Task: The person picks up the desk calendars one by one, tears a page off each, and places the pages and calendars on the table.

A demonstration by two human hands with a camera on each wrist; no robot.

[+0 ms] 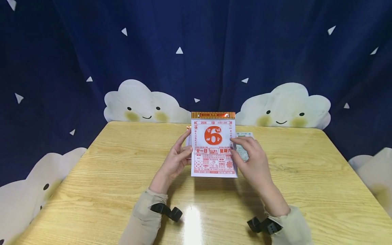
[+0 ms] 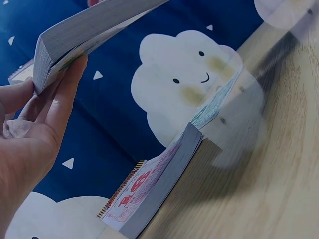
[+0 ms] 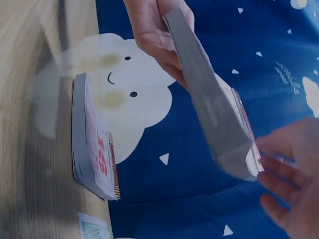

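Observation:
A tear-off calendar (image 1: 213, 160) with a large red 6 and an orange-gold top band is held up above the table. My left hand (image 1: 176, 156) grips its left edge, thumb in front and fingers behind; the left wrist view shows the thick pad (image 2: 75, 42) between thumb and fingers. At the right edge, my right hand (image 1: 254, 160) touches the pages with gently bent fingers, thumb and forefinger tips apart. In the right wrist view, the right hand's fingertips (image 3: 271, 172) meet the front sheet beside the pad's grey page block (image 3: 207, 99).
A second thick calendar (image 2: 159, 184) with red numerals lies on the wooden table (image 1: 122, 163), mostly hidden in the head view. A green printed sheet (image 1: 245, 149) lies behind my right hand. A dark blue curtain (image 1: 208, 51) with white clouds hangs at the table's back edge.

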